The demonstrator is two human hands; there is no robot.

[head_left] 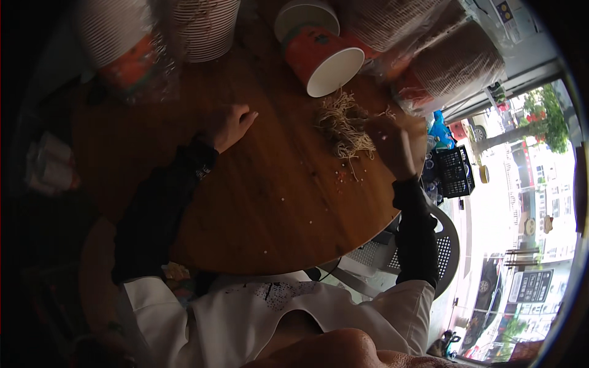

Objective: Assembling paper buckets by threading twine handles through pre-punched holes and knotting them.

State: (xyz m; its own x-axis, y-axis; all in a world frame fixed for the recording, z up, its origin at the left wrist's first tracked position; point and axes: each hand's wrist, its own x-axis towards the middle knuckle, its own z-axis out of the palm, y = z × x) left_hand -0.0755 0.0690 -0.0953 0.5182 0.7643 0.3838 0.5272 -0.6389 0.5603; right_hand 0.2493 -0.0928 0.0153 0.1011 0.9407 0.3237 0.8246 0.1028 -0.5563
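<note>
A tangled heap of thin tan strands (343, 126), which look like noodles or string, lies on the round wooden table (245, 202). My right hand (391, 144) is at the heap's right side, dim and with fingers bent together. A few strands poke out by its fingertips, so it seems to pinch some of them. Left of the heap and apart from it, my left hand (230, 127) rests over the table. Its fingers are loosely curled, and I see nothing in them. Small orange and pale crumbs (341, 178) lie below the heap.
A red paper bucket (319, 55) lies tipped behind the heap, its pale mouth toward me. Stacks of paper buckets (205, 27), some in clear plastic (457, 64), line the far side. To the right are a black crate (451, 172) and a grey chair (446, 245).
</note>
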